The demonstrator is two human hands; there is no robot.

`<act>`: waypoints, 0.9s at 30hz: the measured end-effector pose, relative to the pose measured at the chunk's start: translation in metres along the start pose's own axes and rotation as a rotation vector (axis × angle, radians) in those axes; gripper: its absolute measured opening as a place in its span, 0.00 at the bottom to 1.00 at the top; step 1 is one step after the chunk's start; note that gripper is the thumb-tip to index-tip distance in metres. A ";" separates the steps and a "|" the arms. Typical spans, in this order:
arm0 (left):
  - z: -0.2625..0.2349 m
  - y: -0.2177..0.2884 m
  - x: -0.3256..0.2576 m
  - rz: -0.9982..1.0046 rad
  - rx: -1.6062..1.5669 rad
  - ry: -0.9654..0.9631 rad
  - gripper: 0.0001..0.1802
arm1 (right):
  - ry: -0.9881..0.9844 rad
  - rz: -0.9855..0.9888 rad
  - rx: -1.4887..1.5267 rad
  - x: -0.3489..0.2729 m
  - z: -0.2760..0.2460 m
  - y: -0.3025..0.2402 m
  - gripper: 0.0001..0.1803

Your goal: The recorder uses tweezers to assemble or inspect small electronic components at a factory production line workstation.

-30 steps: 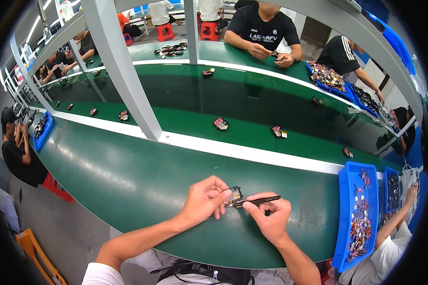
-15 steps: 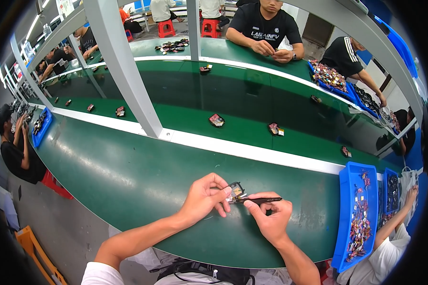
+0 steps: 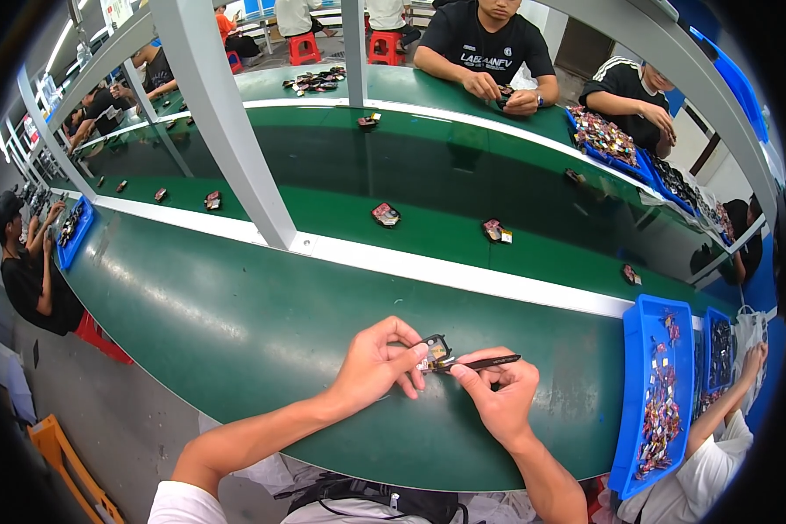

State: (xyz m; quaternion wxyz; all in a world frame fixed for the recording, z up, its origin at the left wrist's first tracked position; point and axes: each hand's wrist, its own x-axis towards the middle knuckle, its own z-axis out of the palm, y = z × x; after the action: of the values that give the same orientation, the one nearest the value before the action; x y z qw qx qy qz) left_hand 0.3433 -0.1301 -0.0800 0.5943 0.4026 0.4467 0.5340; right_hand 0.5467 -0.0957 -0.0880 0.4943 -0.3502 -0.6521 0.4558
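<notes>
Above the green work table [image 3: 262, 341], my left hand [image 3: 371, 362] pinches a small black plastic casing [image 3: 437, 347] with a pale part inside, its fingers partly covering it. My right hand [image 3: 505, 402] grips slim black tweezers [image 3: 493, 361] between thumb and fingers. The tweezers point left, with their tips at the lower edge of the casing. Whether the tips grasp a part is too small to tell.
A blue tray [image 3: 629, 402] of small colourful parts stands to my right, beside another blue tray [image 3: 719, 349]. Beyond a white rail [image 3: 463, 278], a green conveyor belt [image 3: 323, 196] carries several filled black casings. A grey post [image 3: 227, 131] rises on the left. Co-workers sit around.
Casings on the belt have shifted slightly left. My hands stay almost in place, with the tweezers tilted slightly more upward. Across the belt at right, a co-worker has drawn an arm back from the trays.
</notes>
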 end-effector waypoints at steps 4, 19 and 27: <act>0.001 -0.001 0.000 0.008 0.003 -0.007 0.10 | -0.046 0.018 -0.004 0.001 -0.004 -0.004 0.05; 0.002 -0.002 -0.003 -0.016 0.115 -0.059 0.13 | -0.030 -0.185 -0.146 -0.001 -0.005 -0.005 0.06; 0.004 -0.007 0.001 -0.006 0.072 -0.087 0.15 | -0.032 -0.269 -0.185 0.001 -0.012 -0.002 0.06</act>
State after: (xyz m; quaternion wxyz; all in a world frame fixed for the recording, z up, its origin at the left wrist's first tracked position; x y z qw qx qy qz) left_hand 0.3489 -0.1295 -0.0861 0.5998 0.4453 0.4405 0.4979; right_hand 0.5578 -0.0927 -0.0844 0.5061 -0.2963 -0.7402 0.3289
